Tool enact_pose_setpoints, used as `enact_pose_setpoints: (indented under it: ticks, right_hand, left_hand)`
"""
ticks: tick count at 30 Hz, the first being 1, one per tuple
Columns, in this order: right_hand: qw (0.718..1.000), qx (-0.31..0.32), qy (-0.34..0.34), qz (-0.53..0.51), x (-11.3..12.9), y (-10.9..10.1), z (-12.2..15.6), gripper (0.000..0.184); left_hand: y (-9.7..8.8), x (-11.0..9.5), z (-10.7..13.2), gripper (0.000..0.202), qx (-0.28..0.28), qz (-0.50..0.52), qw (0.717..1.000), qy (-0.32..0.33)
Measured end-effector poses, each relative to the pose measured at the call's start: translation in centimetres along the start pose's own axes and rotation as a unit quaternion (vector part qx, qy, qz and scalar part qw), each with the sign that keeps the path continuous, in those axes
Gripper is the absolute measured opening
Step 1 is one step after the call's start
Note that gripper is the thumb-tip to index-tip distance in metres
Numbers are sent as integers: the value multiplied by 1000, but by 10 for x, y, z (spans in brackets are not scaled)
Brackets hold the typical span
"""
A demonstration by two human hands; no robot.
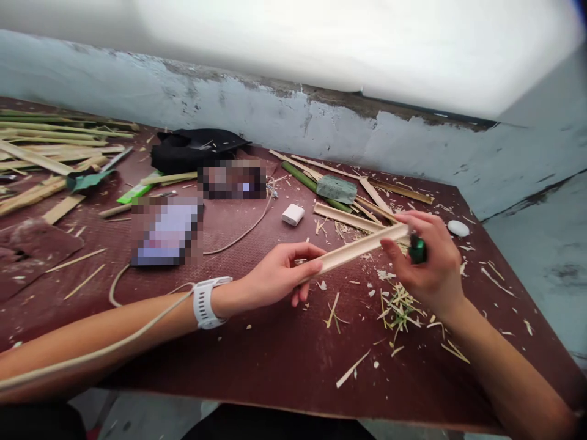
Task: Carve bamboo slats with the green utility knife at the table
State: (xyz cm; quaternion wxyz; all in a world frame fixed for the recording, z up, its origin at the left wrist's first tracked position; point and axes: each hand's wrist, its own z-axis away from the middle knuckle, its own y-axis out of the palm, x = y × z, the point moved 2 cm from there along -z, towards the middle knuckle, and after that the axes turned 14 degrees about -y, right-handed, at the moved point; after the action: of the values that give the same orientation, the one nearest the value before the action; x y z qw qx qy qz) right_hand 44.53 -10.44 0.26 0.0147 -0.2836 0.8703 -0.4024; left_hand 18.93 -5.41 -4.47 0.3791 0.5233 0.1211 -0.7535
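My left hand (279, 278), with a white watch on its wrist, pinches the near end of a pale split bamboo strip (355, 249). The strip runs up and right to my right hand (428, 260). My right hand is closed around a small green-handled tool (417, 249), and its fingers touch the strip's far end. Both hands hover just above the dark red table (275, 360), over a scatter of bamboo shavings (398, 308).
Several bamboo strips (41, 159) lie at the far left, with more by a green block (337, 188) behind my hands. A white charger (293, 214) with a cable, a black bag (197, 150) and a white round object (458, 228) rest on the table. A wall stands behind.
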Motion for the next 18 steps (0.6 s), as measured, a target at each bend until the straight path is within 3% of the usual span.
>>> enact_pose_setpoints:
  ticks: [4, 6, 8, 11, 14, 16, 18]
  right_hand:
    - [977, 207, 31, -38, -19, -2, -4, 34]
    - [949, 295, 57, -99, -28, -2, -1, 30]
    - [921, 343, 72, -170, -32, -2, 2, 29]
    - [878, 367, 134, -275, -26, -1, 1, 32]
    - [817, 354, 238, -389, -7, 7, 1, 36]
    - [769, 339, 303, -449, 10, 16, 5, 40]
    - [730, 332, 346, -487, 25, 25, 11, 46]
  left_hand:
    - [-7, -13, 2, 36, 41, 37, 996, -66]
    - [-11, -19, 3, 31, 27, 69, 994, -77]
    - [-15, -23, 3, 22, 1, 114, 992, -62]
    - [-17, -27, 2, 23, -33, 195, 980, 28]
    - [-11, -23, -1, 45, -21, 196, 974, 110]
    - [-3, -16, -3, 54, 9, 139, 984, 111]
    - [2, -8, -4, 49, 16, 106, 989, 98]
